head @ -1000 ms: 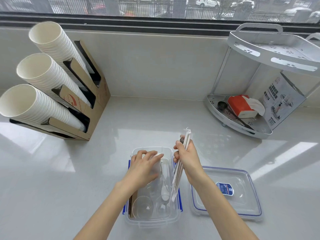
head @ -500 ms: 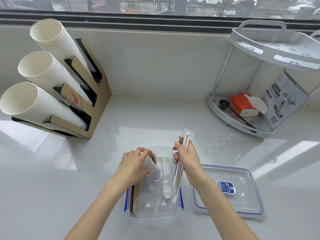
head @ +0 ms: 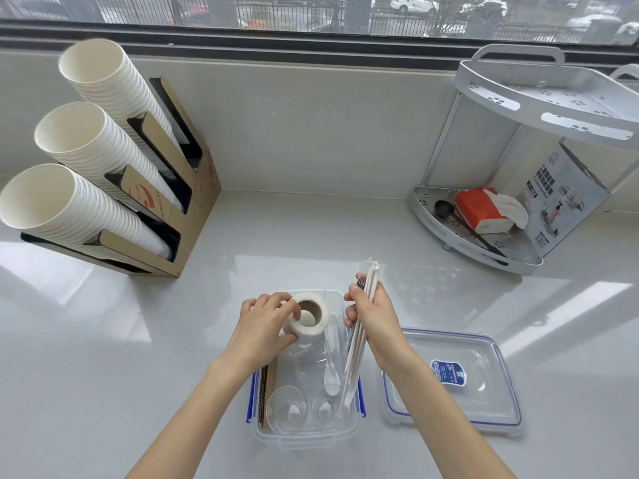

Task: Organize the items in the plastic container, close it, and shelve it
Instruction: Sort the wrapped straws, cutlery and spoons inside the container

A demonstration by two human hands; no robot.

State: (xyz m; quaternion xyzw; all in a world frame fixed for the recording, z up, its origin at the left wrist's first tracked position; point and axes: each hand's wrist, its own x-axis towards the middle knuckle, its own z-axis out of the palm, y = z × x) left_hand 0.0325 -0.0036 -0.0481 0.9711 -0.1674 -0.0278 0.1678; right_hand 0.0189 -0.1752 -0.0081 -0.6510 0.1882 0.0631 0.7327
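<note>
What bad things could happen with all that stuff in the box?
The long white wrapped straws in the right hand may stick out of the clear plastic container, stopping the clear blue-edged lid from closing. The white tape roll in the left hand could knock the clear plastic cups.

White counter [head: 103, 340] w/ daylight glare, pale wall [head: 311, 126], window [head: 311, 12] at top showing street.

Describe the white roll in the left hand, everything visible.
The white roll looks like tape or paper wound on a brown cardboard core, its open hole facing up toward the camera. It is tilted, gripped by the left hand, thumb below and fingers over its top edge, held above the far end of the open plastic container.
</note>
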